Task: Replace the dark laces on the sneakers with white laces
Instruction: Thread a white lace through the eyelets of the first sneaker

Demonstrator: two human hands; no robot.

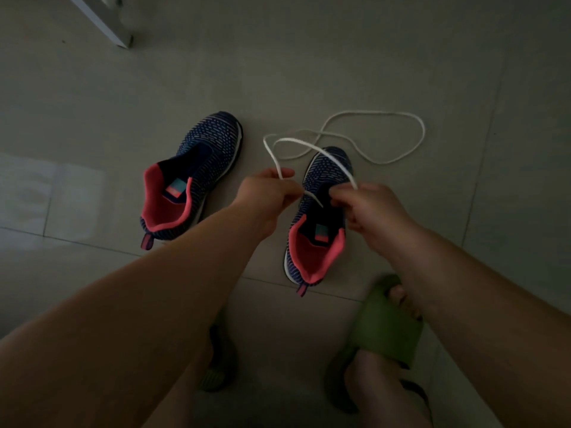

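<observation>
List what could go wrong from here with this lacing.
1. The white lace trails in loose loops across the floor beyond the right sneaker; it may tangle or knot when pulled.
2. The left hand and right hand hold it above that sneaker in dim light, so an eyelet might be missed.
3. The left sneaker has no lace at all yet.

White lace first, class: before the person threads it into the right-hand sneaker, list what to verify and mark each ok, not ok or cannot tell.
1. White lace held by both hands: ok, left hand and right hand pinch it.
2. Dark laces gone from the right-hand sneaker: ok, none visible.
3. Left-hand sneaker unlaced: ok.
4. Lace free of knots: cannot tell; it loops on the floor.
5. Eyelets visible: cannot tell, too dark.
</observation>
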